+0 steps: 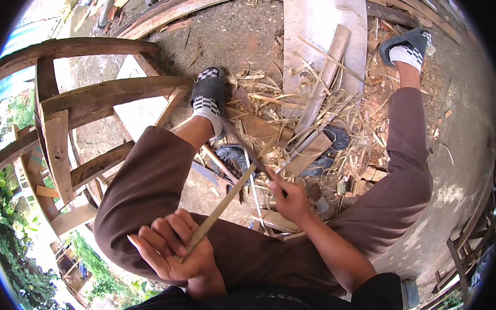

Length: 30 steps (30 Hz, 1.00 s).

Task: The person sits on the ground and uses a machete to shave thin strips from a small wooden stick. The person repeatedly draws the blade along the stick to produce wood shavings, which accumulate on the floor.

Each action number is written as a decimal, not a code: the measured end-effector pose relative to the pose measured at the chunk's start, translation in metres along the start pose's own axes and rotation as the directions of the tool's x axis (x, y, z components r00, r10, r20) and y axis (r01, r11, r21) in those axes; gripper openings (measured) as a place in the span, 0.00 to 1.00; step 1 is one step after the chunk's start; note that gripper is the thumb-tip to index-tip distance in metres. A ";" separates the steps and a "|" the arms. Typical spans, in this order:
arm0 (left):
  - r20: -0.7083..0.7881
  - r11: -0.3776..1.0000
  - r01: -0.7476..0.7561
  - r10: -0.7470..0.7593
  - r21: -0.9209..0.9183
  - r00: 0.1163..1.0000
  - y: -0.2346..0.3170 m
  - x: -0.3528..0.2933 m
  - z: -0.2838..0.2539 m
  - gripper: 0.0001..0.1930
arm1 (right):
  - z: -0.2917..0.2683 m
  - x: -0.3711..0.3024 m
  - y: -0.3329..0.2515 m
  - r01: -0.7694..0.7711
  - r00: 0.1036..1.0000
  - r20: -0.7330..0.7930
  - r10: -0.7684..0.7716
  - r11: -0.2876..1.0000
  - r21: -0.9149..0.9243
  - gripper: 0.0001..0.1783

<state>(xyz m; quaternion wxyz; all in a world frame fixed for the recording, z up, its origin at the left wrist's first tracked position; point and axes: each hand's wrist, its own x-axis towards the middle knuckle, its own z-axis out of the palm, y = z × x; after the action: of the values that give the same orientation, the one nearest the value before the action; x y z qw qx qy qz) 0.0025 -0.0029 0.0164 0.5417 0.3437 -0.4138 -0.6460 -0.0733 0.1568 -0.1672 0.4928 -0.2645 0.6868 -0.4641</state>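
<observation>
My left hand (175,245), low at the left over my thigh, has its fingers curled round the lower end of a thin bamboo strip (218,210). From there the strip slants up and away to the right. In my right hand (293,203) is the handle of a knife, closed in my fist. The long dark knife blade (241,141) points away to the left and crosses the strip near its far part. Whether the edge bites into the strip cannot be made out. Below both lie pale curled shavings (268,94) and wood scraps on the ground.
A wooden frame with crossbars (100,94) stands close at my left. Between my spread legs are a pale board (328,24), a narrow plank (332,64), a saw blade (204,174) and dark plastic (336,138). My sandalled left foot (207,94) rests beside the shavings.
</observation>
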 end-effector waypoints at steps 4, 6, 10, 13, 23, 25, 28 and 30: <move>0.141 1.000 0.024 -0.024 0.006 0.990 0.003 -0.004 0.000 0.25 | 0.014 -0.009 0.015 0.355 0.926 -0.132 -0.353 0.935 -0.011 0.21; 0.125 0.999 0.031 -0.030 -0.007 0.992 0.003 -0.002 -0.006 0.25 | 0.013 -0.003 0.031 0.035 0.995 -0.096 -0.037 0.999 -0.019 0.21; 0.090 1.000 0.024 -0.024 0.001 0.996 0.002 0.000 -0.002 0.26 | -0.003 0.008 0.004 -0.078 0.996 -0.048 0.076 0.996 -0.043 0.20; 0.139 0.999 0.002 -0.007 0.034 0.990 0.003 -0.005 0.001 0.26 | 0.005 0.001 0.009 0.290 0.954 -0.076 -0.290 0.957 -0.010 0.21; 0.164 0.999 0.034 -0.037 0.021 0.986 0.002 -0.001 0.003 0.25 | 0.018 0.007 0.044 0.293 0.947 -0.142 -0.289 0.956 0.006 0.22; 0.110 0.999 0.046 -0.045 -0.011 0.993 0.001 0.001 0.003 0.26 | 0.016 0.015 0.058 -0.009 0.989 -0.149 0.020 0.998 0.069 0.22; 0.127 0.999 0.054 -0.054 0.003 0.990 0.001 0.004 0.001 0.25 | 0.006 0.019 0.036 -0.147 0.982 -0.122 0.146 0.989 0.003 0.22; 0.124 0.999 0.036 -0.037 0.014 0.992 0.002 0.001 0.003 0.25 | -0.005 0.013 0.020 -0.045 0.999 0.000 0.045 0.998 -0.049 0.22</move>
<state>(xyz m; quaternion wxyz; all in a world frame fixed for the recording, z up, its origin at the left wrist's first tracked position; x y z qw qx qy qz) 0.0010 -0.0035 0.0194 0.5010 0.3135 -0.4440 -0.6735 -0.0805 0.1564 -0.1899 0.4967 -0.2612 0.7037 -0.4357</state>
